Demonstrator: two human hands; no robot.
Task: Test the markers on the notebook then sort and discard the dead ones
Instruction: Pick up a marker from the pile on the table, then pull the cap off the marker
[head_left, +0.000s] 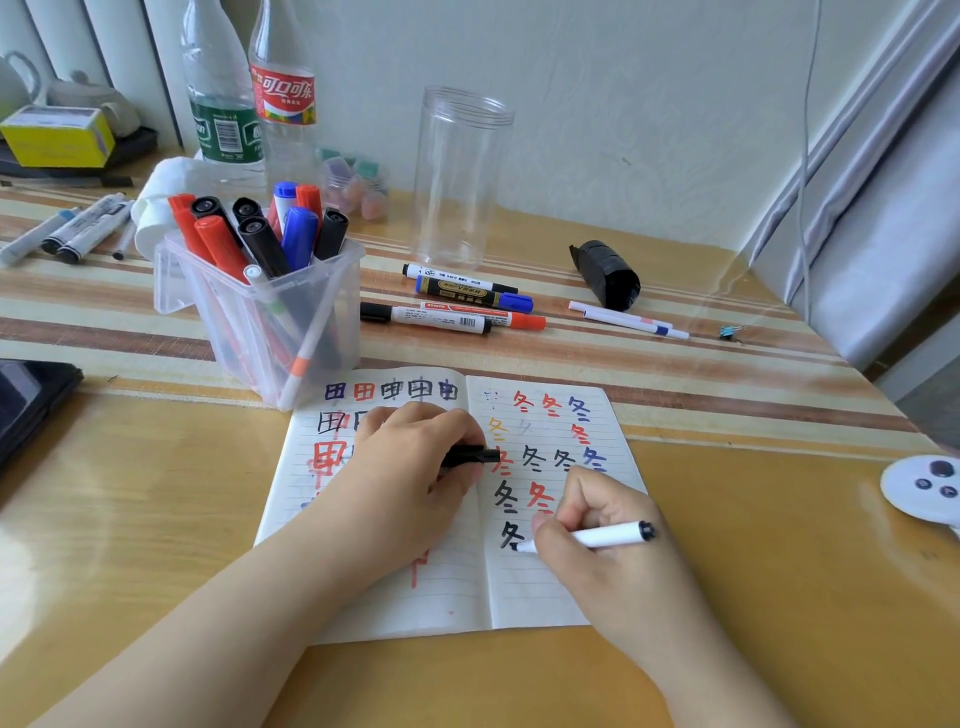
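On a glossy yellow-wood table (779, 597) crossed by a striped runner (104, 301), an open lined notebook (545, 597) lies near the front edge, its pages covered in black, red, blue and orange test characters. The right hand (597, 540) grips a white marker (597, 538), tip touching the right page beside a black character. The left hand (415, 467) rests on the left page, fingers curled around a black cap (470, 456).

Just behind the notebook stands a clear plastic bin (291, 322) packed with red, black and blue markers (260, 228). To its right, 4 capped markers (457, 304) lie on the runner, with 2 slim white pens (628, 318) and a black tape roll (608, 275) farther right. An empty clear jar (460, 176) stands behind them, 2 plastic bottles (249, 93) farther left. More markers (72, 231) lie at the far left. A pale textured wall (649, 104) backs the table; a grey curtain (872, 218) hangs at right.
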